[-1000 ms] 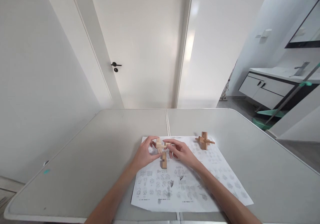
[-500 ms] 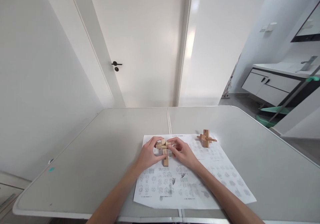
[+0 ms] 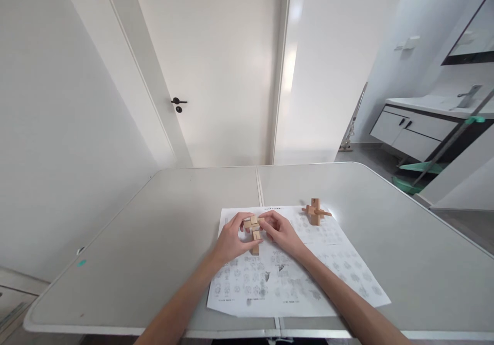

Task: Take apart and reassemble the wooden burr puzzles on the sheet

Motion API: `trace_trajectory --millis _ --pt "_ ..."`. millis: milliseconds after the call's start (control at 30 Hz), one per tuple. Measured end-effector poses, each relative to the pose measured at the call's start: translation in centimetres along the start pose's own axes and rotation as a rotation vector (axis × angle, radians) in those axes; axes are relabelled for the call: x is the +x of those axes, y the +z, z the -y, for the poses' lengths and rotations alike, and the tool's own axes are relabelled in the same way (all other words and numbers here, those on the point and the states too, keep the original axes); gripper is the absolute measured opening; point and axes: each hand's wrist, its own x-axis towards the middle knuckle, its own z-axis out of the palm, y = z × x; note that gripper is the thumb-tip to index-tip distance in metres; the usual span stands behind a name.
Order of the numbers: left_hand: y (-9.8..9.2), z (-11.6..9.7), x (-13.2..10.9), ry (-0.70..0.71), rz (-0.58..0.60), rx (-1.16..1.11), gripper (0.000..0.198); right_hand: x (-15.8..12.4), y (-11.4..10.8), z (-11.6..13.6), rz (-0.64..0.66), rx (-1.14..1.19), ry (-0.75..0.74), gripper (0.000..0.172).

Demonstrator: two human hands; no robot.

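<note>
My left hand closes round the left side of a pale wooden burr puzzle, fingers behind it and thumb at a small block just below. On the right, my right hand pinches the puzzle's other end between thumb and fingers. Its crossed bars are partly hidden by my fingertips. Beneath the small block a darker wooden bar shows its near end; whether the two join is unclear. All of this is over a printed paper sheet.
A second, browner wooden puzzle of crossed bars stands at the sheet's far right corner. The grey folding table has a seam down its middle. A white door rises behind, with a washbasin cabinet off right.
The pale puzzle has tipped slightly in my hands, and a gap now shows between its upper bars and the small block. My hands stay almost in place; the view shifts a little.
</note>
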Motion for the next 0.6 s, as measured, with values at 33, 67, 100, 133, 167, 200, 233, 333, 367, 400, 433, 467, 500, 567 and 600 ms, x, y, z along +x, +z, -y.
trace_trajectory --millis 33,67,100,133,167,200,233,333,367,400,433,467,500,567,600 --pt "0.0 -0.1 0.0 -0.017 0.0 -0.011 0.058 0.0 0.0 0.0 -0.002 0.005 0.004 0.045" --pt "0.0 -0.2 0.0 -0.031 -0.001 -0.026 0.058 0.0 0.1 0.1 0.001 0.009 0.007 0.046" --pt "0.1 -0.2 0.0 -0.043 -0.004 -0.043 0.057 -0.1 0.1 0.1 0.009 0.012 0.005 0.046" --pt "0.1 -0.1 0.1 -0.052 -0.007 -0.063 0.056 -0.1 0.1 0.1 0.019 0.01 -0.001 0.047" --pt "0.1 -0.1 0.1 -0.061 -0.009 -0.084 0.055 -0.1 0.1 0.1 0.03 0.002 -0.011 0.047" --pt "0.2 0.0 0.1 -0.071 -0.015 -0.103 0.054 -0.1 0.1 0.1 0.04 -0.011 -0.022 0.047" --pt "0.3 0.1 0.1 -0.084 -0.02 -0.118 0.053 -0.2 0.0 0.0 0.048 -0.025 -0.032 0.047" --pt "0.4 0.4 0.1 -0.12 -0.023 -0.132 0.049 -0.2 0.0 -0.4 0.051 -0.043 -0.052 0.046" --pt "0.4 0.4 0.1 -0.127 -0.021 -0.133 0.049 -0.2 0.0 -0.6 0.051 -0.039 -0.057 0.046" --pt "0.4 0.3 0.1 -0.129 -0.016 -0.134 0.05 -0.2 0.0 -0.8 0.048 -0.035 -0.063 0.046" --pt "0.3 0.3 0.1 -0.129 -0.012 -0.137 0.05 -0.2 0.0 -0.9 0.046 -0.036 -0.067 0.045" --pt "0.3 0.2 0.1 -0.128 -0.01 -0.141 0.051 -0.2 0.0 -1.0 0.041 -0.04 -0.071 0.045" --pt "0.3 0.2 0.1 -0.126 -0.01 -0.144 0.051 -0.2 0.1 -1.1 0.037 -0.047 -0.073 0.046" --pt "0.2 0.0 0.1 -0.122 -0.014 -0.143 0.05 -0.3 0.2 -1.1 0.026 -0.058 -0.075 0.046" --pt "0.2 -0.1 0.1 -0.12 -0.017 -0.14 0.05 -0.4 0.2 -1.1 0.023 -0.061 -0.072 0.047"
